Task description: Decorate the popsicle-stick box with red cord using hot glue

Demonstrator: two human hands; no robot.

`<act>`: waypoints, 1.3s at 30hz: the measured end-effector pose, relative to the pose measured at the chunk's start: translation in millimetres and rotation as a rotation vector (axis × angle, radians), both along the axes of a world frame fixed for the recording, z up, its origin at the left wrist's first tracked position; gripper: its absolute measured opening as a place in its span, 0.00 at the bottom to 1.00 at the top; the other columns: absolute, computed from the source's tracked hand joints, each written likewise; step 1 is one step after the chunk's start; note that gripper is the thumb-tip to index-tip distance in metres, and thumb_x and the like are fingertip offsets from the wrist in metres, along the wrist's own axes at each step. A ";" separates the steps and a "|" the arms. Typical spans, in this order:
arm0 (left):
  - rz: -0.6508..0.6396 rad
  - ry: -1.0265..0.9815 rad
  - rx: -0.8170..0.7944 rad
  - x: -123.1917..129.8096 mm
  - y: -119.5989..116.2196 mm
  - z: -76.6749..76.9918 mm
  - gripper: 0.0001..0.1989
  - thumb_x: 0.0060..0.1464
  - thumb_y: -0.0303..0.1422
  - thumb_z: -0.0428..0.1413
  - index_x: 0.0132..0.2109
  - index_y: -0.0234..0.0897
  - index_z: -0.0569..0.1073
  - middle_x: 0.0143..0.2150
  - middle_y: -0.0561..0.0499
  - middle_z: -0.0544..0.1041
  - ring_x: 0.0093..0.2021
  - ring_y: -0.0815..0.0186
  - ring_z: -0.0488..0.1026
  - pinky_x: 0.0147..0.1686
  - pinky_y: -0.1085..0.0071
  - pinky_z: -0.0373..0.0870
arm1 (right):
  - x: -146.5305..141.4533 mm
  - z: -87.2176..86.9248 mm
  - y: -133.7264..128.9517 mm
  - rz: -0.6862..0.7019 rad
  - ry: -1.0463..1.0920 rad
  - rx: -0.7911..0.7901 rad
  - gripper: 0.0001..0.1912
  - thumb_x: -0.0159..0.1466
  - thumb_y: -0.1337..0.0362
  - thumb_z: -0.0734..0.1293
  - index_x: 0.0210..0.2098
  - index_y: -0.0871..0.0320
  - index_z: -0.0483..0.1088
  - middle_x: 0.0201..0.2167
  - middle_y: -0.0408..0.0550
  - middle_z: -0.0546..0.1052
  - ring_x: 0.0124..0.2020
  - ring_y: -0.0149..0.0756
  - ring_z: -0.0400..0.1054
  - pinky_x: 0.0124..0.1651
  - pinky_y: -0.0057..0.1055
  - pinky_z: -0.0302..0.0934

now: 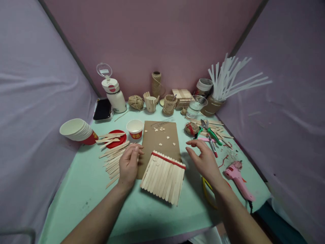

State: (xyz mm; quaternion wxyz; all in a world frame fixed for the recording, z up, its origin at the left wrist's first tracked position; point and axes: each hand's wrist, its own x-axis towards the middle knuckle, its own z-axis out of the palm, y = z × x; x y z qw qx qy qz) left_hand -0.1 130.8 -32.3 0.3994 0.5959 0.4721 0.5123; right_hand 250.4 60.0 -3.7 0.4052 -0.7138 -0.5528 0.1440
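Nearest: craft-stick panel [164, 181], set centrally on the worktop [76, 193], its far part over a cardboard sheet [154, 138]; a red cord strip [169, 160] crossed its far end. Central placing presumably left it within reach of both sides.

Left grip [129, 165]: left of the panel, fingers curled, thumb near forefinger; could not tell whether anything small was pinched. Right grip [202, 158]: released, fingers apart, nothing in it, clear of the panel on the right.

Pink glue gun [237, 176] lay right, handle turned near, probably for easy pick-up. Loose craft sticks [115, 162] lay left, likely as handy stock. Wooden hearts [168, 137] were spread over the cardboard, apparently to keep them visible singly. Green-handled pliers [214, 135] rested right.

Far: jute spool [156, 84] upright, a stable stance; white sticks [225, 78] stood in a wrapped jar [212, 105], presumably to save surface.
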 end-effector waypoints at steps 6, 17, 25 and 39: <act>0.029 -0.038 0.003 0.9 2.4 0.7 0.08 0.56 0.31 0.58 0.44 0.40 0.73 0.44 0.50 0.73 0.44 0.65 0.72 0.45 0.69 0.69 | 2.8 -3.4 41.7 0.113 -0.358 -0.135 0.06 0.65 0.65 0.65 0.39 0.54 0.74 0.40 0.49 0.79 0.47 0.46 0.69 0.50 0.45 0.50; 0.028 0.080 0.090 -3.5 7.2 -4.9 0.06 0.56 0.25 0.53 0.36 0.39 0.73 0.40 0.51 0.75 0.45 0.66 0.72 0.46 0.70 0.68 | 3.7 -6.8 92.5 0.134 -0.530 -0.156 0.07 0.65 0.67 0.65 0.35 0.55 0.76 0.39 0.51 0.79 0.46 0.47 0.64 0.50 0.43 0.43; 0.004 0.087 0.070 -2.3 5.7 -5.1 0.05 0.56 0.26 0.53 0.36 0.40 0.73 0.39 0.50 0.75 0.45 0.64 0.72 0.51 0.66 0.67 | -1.4 -12.8 122.8 0.248 -0.590 -0.205 0.09 0.66 0.67 0.63 0.35 0.55 0.76 0.39 0.51 0.79 0.45 0.45 0.65 0.47 0.42 0.45; -0.005 0.109 0.061 -4.8 9.7 -7.3 0.07 0.56 0.25 0.52 0.35 0.40 0.73 0.39 0.50 0.75 0.44 0.63 0.72 0.49 0.66 0.67 | -16.6 -24.1 160.8 0.360 -0.574 -0.287 0.07 0.65 0.64 0.65 0.35 0.56 0.76 0.39 0.51 0.78 0.45 0.43 0.67 0.44 0.37 0.48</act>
